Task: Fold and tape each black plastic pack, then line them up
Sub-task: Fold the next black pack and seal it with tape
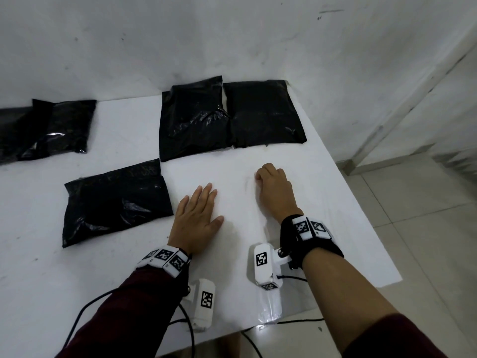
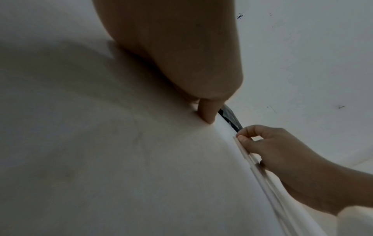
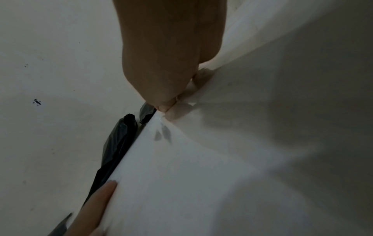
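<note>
Four black plastic packs are seen lying flat on the white counter (image 1: 258,182) in the head view. The nearest pack (image 1: 116,202) lies at the left of centre, just beside the left hand (image 1: 197,220), and is not touched by it. Two more packs are set side by side at the far edge against the wall (image 1: 232,42): the far left pack (image 1: 192,120) and the far right pack (image 1: 263,115), whose inner edges meet or overlap slightly. A fourth pack (image 1: 49,127) lies well apart at the far left, partly cut off by the picture's edge. The left hand is laid palm down on the counter with its fingers straight and held together, the thumb spread to the side, and nothing is held in it. The right hand (image 1: 275,187) rests on the counter to the right, between the far packs and the near edge, with its fingers curled under; in the wrist views the thumb and forefinger are seen pinched together at the surface, where something thin and pale, perhaps a piece of tape, may be nipped, though it cannot be told for certain. A marker-tagged camera band (image 1: 165,258) is worn on the left wrist and another band (image 1: 309,228) on the right. A dark red sleeve (image 1: 124,306) covers the left forearm. A tiled floor (image 1: 426,228) is seen beyond the counter's right edge.
</note>
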`<move>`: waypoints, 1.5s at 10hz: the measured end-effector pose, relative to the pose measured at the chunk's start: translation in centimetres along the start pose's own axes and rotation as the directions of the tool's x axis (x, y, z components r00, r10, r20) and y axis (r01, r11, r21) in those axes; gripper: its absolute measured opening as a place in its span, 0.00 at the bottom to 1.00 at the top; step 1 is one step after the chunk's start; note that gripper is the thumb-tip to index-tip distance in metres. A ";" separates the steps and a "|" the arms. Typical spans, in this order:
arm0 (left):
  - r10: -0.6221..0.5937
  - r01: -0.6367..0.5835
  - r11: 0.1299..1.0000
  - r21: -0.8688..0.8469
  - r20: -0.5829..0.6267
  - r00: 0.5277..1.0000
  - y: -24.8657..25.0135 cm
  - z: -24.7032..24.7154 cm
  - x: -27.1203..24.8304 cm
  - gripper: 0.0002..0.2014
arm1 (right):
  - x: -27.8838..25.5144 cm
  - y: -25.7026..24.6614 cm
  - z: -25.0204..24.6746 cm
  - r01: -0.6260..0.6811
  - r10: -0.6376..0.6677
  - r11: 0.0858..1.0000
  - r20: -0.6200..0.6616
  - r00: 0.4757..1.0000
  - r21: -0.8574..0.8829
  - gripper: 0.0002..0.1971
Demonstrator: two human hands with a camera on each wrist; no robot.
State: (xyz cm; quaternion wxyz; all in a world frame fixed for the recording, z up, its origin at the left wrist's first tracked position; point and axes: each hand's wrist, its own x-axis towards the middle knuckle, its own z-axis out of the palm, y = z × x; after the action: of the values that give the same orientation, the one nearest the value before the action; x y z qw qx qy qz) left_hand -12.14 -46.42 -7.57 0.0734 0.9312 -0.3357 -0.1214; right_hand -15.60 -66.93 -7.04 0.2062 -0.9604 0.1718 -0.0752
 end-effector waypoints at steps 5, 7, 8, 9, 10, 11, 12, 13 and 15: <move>0.009 -0.009 1.000 -0.022 -0.028 1.000 -0.1 0.1 -0.1 0.44 | 0.4 -0.4 -0.6 -0.002 0.002 1.000 -0.034 0.999 0.005 0.09; 0.008 -0.008 1.000 -0.025 -0.031 0.999 0.0 0.0 0.0 0.44 | 1.2 -0.7 -0.2 0.082 -0.084 0.990 -0.015 0.996 -0.117 0.08; 0.007 -0.008 1.000 -0.021 -0.029 1.000 0.0 0.0 -0.1 0.44 | 1.5 -0.8 -0.6 0.080 -0.064 0.985 0.108 0.992 -0.150 0.09; 0.007 -0.008 1.000 -0.024 -0.024 1.000 0.0 0.0 -0.1 0.44 | 1.6 -0.9 -1.0 0.055 -0.044 0.996 0.147 0.988 -0.069 0.09; 0.007 -0.008 1.000 -0.017 -0.014 1.000 -0.1 0.0 0.0 0.44 | 1.3 -0.7 -0.9 -0.006 -0.006 0.996 0.132 0.991 0.091 0.11; 0.009 -0.009 1.000 -0.017 -0.014 1.000 -0.1 0.0 0.0 0.44 | 1.1 -0.5 -1.0 -0.015 -0.006 0.987 0.130 0.992 0.161 0.11; 0.008 -0.008 1.000 -0.020 -0.008 1.000 -0.1 0.1 0.0 0.43 | 1.1 -0.2 -1.3 -0.001 -0.031 0.981 0.162 0.986 0.196 0.09; 0.006 -0.007 1.000 -0.018 -0.010 1.000 -0.1 0.1 0.0 0.43 | 1.2 -0.2 -1.3 0.019 -0.048 0.986 0.175 0.983 0.164 0.08; 0.007 -0.007 1.000 -0.012 -0.006 1.000 -0.1 0.1 -0.1 0.44 | 1.3 -1.0 -1.4 0.002 -0.025 0.985 0.127 0.992 0.175 0.12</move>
State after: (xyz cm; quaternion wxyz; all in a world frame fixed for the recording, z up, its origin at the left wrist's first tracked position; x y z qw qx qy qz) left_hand -12.15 -46.30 -7.72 0.0802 0.9300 -0.3379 -0.1202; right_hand -14.43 -67.05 -5.23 0.2997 -0.9426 0.1442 -0.0292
